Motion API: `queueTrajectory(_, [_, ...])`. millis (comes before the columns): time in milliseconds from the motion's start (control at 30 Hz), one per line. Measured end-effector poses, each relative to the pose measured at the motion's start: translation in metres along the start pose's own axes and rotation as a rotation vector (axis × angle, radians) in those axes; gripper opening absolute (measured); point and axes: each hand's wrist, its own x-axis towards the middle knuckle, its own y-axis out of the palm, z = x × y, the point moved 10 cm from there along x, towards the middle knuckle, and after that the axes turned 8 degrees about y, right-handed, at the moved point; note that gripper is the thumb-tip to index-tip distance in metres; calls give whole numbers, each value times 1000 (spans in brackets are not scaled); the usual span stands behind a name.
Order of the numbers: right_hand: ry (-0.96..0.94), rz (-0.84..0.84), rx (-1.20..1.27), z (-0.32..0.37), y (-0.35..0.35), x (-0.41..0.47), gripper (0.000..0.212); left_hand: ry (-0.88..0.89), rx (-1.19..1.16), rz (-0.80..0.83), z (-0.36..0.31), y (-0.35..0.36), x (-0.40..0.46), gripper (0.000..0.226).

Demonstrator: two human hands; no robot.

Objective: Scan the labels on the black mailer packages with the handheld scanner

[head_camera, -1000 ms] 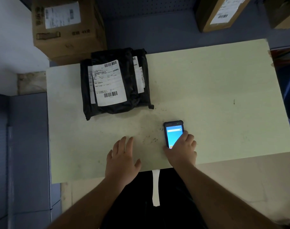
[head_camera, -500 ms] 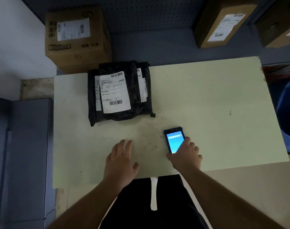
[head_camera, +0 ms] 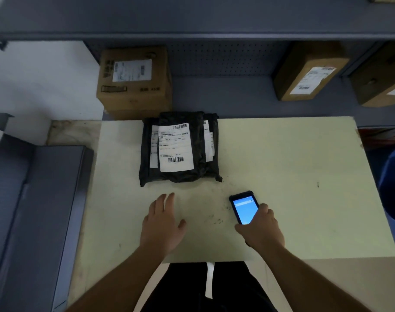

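While our right hand (head_camera: 260, 230) is closing on the scanner (head_camera: 245, 207) at five o'clock and our left hand (head_camera: 161, 224) is lying open and empty, we are risking misreads, since the mailers (head_camera: 180, 147) at twelve o'clock are overlapping.

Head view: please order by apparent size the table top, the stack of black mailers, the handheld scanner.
1. Table top, by far the largest.
2. Stack of black mailers.
3. Handheld scanner, smallest, though the right hand covers its lower part.
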Motion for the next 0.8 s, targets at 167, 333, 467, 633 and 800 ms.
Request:
queueTrajectory(167, [-32, -8, 16, 9, -10, -4, 76, -40, -96, -72, 7, -22, 8, 78])
queueTrajectory(333, [-60, -15, 16, 17, -14, -8, 74, -174, -475, -156, 17, -36, 18, 76])
queueTrajectory(467, [-63, -15, 40, 18, -17, -10, 71, -314, -882, -260, 21, -43, 34, 68])
queueTrajectory(633, [-35, -6, 70, 10, -18, -12, 74, -471, -1183, -284, 24, -37, 61, 64])
queueTrajectory(800, [6, -11, 88, -5, -19, -10, 77, -547, -1247, -348, 19, -41, 76, 64])
